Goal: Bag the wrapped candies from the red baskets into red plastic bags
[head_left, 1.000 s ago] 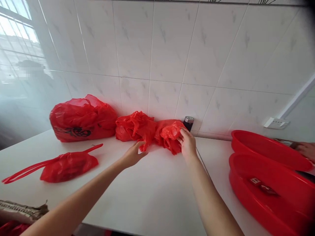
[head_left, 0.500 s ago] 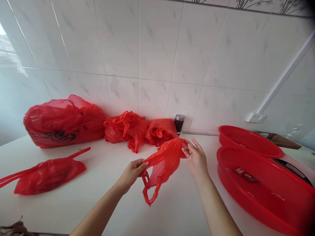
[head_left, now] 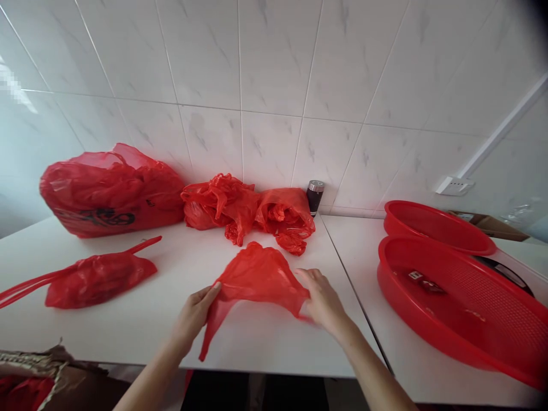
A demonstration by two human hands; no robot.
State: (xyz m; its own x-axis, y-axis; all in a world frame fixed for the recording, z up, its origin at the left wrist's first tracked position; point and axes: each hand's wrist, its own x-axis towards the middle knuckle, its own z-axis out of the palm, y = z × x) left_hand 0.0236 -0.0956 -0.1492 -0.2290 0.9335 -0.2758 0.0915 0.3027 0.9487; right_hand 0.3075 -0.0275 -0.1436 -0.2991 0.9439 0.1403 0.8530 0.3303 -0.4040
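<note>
A thin red plastic bag [head_left: 259, 277] is spread between my two hands above the white table [head_left: 171, 337]. My left hand [head_left: 194, 314] pinches its left side between thumb and fingers, and a long handle strip dangles below. At the bag's right edge, my right hand [head_left: 323, 299] has its fingers closed on the plastic; that edge is slightly blurred. Just behind the bag lie a crumpled heap of red bags [head_left: 222, 202] and another red bag with its mouth toward me [head_left: 286, 211].
A big stuffed red bag [head_left: 111, 194] and a smaller filled one [head_left: 100, 279] sit on the left. Two red plastic baskets [head_left: 428, 342] stand on the right. A dark flask [head_left: 315, 197] is by the wall. A torn cardboard box [head_left: 81, 388] is at lower left.
The bag has come nearer to me and is now spread wide instead of hanging bunched. My right hand moved down and closed on its right edge. The view has tilted downward.
</note>
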